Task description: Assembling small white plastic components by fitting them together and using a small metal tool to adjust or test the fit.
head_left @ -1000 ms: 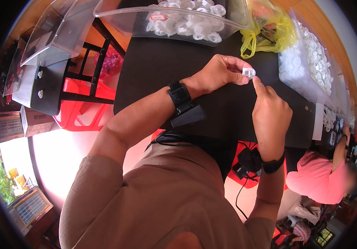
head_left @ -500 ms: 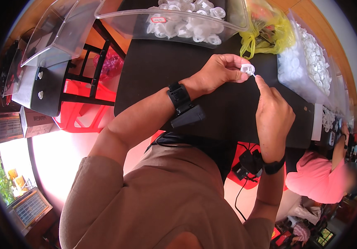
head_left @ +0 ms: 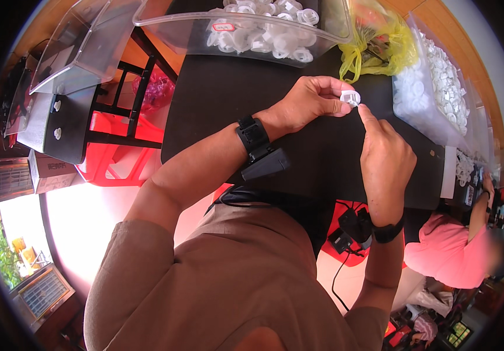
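My left hand (head_left: 310,102) pinches a small white plastic part (head_left: 350,97) between thumb and fingers above the black table (head_left: 217,99). My right hand (head_left: 384,158) sits just below and to the right of it, its index finger stretched up so the tip touches the part. The other fingers of my right hand are curled in. A black wrist device is on my left forearm, a black band on my right wrist.
A clear plastic bin (head_left: 246,29) of several white parts stands at the table's far side. A yellow plastic bag (head_left: 375,44) lies beside it, and a clear bag of white parts (head_left: 439,88) at right. A red stool (head_left: 117,146) stands left. A person in pink (head_left: 457,251) sits at lower right.
My left hand has lifted the white part slightly up and away. My right index finger has straightened and now touches the part from below.
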Demonstrator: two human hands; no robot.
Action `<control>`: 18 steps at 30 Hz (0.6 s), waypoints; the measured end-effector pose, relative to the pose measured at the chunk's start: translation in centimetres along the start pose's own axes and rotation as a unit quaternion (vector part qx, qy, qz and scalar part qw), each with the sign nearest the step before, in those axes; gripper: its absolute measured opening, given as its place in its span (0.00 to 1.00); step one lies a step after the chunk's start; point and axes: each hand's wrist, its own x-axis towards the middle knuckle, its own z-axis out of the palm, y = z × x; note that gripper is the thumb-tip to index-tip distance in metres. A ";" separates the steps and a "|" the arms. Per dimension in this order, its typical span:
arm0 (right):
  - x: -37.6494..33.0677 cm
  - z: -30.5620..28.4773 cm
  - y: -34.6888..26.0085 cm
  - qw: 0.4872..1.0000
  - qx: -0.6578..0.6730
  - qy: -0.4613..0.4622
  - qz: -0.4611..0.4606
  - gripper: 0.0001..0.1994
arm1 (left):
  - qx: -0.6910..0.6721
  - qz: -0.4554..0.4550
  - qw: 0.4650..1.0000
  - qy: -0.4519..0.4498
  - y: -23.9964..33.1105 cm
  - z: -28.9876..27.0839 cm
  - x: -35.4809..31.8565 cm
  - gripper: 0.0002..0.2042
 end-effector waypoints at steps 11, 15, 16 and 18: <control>0.0 0.0 -0.4 0.997 -0.050 -0.036 -0.035 0.17 | 0.052 -0.007 0.999 -0.010 -0.3 -0.1 -0.1 0.16; -0.1 0.0 -0.2 0.999 -0.038 -0.018 -0.029 0.17 | 0.043 0.004 0.999 -0.004 -0.2 0.0 0.0 0.16; -0.2 -0.1 -0.2 1.000 -0.022 -0.006 -0.018 0.17 | 0.029 0.011 1.000 0.000 -0.1 0.1 0.0 0.16; -0.5 -0.1 -0.2 1.000 -0.005 0.007 -0.011 0.18 | 0.012 0.013 1.000 0.002 -0.1 0.1 0.0 0.16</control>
